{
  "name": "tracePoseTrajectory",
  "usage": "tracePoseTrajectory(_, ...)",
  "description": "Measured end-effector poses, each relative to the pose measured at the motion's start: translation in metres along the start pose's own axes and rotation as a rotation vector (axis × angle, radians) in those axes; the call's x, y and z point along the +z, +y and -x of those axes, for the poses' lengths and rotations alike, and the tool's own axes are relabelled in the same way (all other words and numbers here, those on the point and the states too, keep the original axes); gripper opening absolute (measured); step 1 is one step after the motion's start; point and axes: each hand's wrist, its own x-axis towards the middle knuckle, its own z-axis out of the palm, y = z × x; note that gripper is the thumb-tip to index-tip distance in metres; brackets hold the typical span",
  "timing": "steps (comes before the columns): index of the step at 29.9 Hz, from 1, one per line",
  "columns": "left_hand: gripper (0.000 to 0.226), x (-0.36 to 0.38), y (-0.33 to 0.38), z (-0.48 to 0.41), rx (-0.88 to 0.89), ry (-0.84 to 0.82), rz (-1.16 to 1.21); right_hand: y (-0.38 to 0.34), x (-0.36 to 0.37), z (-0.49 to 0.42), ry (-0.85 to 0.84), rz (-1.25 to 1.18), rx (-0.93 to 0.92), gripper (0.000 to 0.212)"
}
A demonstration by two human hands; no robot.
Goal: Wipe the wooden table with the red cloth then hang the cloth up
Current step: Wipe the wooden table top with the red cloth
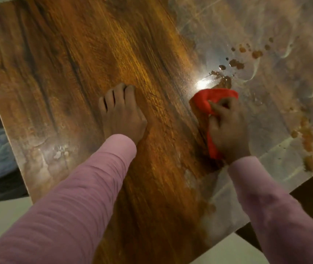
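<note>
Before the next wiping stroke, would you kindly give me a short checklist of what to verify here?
1. Right hand grips red cloth: ok.
2. Cloth lies against the wooden table: ok.
3. Left hand rests on the table, away from the cloth: ok.
4. Brown spots beyond the cloth wiped: not ok.
5. Brown smear near the table's right edge wiped: not ok.
6. Place to hang the cloth: cannot tell, none in view.

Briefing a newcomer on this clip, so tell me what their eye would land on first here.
The bright red cloth, bunched in the right hand right of centre on the wooden table, grabs attention first. Just beyond it, brown spatters trail toward the upper right, next to a glare spot. The left hand rests on the wood near the middle.
</note>
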Motion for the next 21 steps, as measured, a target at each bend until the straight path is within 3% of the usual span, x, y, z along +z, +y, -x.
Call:
tracePoseTrajectory(2, 0.046, -0.004, 0.001, 0.006, 0.055, -0.014, -0.004, -0.014, 0.003, 0.007, -0.012, 0.022, 0.003, 0.041)
tracePoseTrajectory(5, 0.056, -0.012, 0.007, 0.028, 0.09, -0.035, 0.029, -0.044, 0.009, 0.047, -0.09, 0.024, -0.178, 0.043)
tracePoseTrajectory(11, 0.051, -0.021, 0.011, 0.087, -0.091, 0.044, 0.223, -0.059, 0.006, 0.123, -0.206, -0.069, -0.386, 0.041)
tracePoseTrajectory(18, 0.049, -0.009, 0.009, 0.104, -0.022, -0.041, 0.133, 0.001, -0.009, 0.074, -0.033, 0.056, -0.045, 0.039)
tracePoseTrajectory(21, 0.046, -0.006, 0.01, 0.106, -0.017, -0.033, 0.101, -0.012, -0.002, 0.087, -0.005, 0.031, -0.039, 0.039)
